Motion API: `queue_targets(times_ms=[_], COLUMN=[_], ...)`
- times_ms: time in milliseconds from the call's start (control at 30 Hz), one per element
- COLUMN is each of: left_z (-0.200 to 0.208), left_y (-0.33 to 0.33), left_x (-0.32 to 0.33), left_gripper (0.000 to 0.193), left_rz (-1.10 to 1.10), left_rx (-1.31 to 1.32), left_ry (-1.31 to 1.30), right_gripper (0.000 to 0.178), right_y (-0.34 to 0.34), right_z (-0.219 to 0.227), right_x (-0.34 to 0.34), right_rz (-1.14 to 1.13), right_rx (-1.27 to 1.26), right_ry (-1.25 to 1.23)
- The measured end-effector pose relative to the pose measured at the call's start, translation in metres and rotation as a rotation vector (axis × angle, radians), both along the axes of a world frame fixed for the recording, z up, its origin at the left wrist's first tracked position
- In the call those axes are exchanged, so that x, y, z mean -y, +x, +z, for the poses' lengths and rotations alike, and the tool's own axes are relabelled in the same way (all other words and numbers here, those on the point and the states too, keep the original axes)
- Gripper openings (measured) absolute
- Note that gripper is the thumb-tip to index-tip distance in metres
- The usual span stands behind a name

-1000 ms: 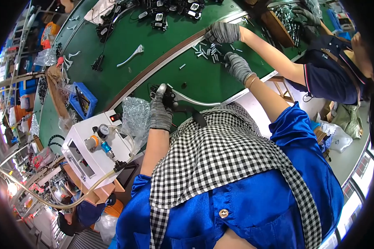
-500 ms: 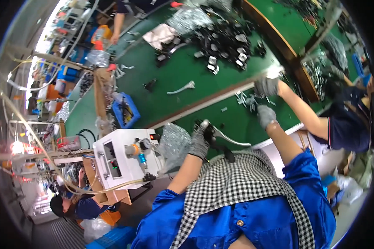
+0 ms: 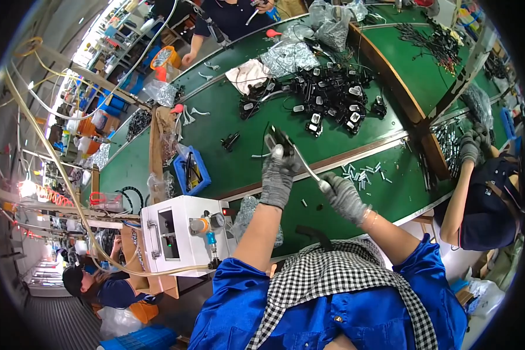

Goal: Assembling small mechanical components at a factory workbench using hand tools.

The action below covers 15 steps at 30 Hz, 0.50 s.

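My left hand (image 3: 278, 178), in a grey knit glove, is closed around the black housing (image 3: 278, 139) of what looks like a brake lever. Its silver lever blade (image 3: 306, 165) slants down toward my right hand (image 3: 344, 199), also gloved. The right fingers are closed at the blade's tip, which partly disappears among them. Whether they also hold a small pin cannot be seen. Short silver pins (image 3: 364, 175) lie scattered on the green table just beyond the right hand. Behind the left hand, part of another silver piece (image 3: 259, 156) shows on the tabletop.
A heap of black lever housings (image 3: 332, 99) covers the far middle table. At left stand a blue bin (image 3: 193, 182) and a white machine (image 3: 181, 227) with a gauge. A wooden divider (image 3: 391, 76) runs along the right. Co-workers sit at right, far side and lower left.
My left hand has raised the brake lever away from my body. My right hand has moved from near the pins to the blade's tip. A co-worker's gloved hand has withdrawn to the right.
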<state>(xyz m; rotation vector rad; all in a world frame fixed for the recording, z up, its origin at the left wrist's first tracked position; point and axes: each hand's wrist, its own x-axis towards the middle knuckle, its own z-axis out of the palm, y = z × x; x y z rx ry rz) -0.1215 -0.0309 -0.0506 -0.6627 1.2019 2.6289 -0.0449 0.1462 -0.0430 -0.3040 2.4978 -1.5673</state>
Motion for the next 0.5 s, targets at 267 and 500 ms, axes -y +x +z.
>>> queue_targets(times_ms=[267,500], left_z=[-0.003,-0.028], left_y=[-0.02,-0.129], left_x=[-0.038,0.058], left_gripper=[0.023,0.031], left_rz=[-0.067,-0.326], left_rx=[-0.11,-0.052], left_ry=[-0.356,0.421], right_gripper=[0.026,0.019], right_y=[-0.047,0.001], right_z=[0.01,-0.064], right_x=[0.042,-0.018], right_rz=[-0.224,-0.234], right_rx=[-0.157,0.13], right_ry=[0.307,0.132])
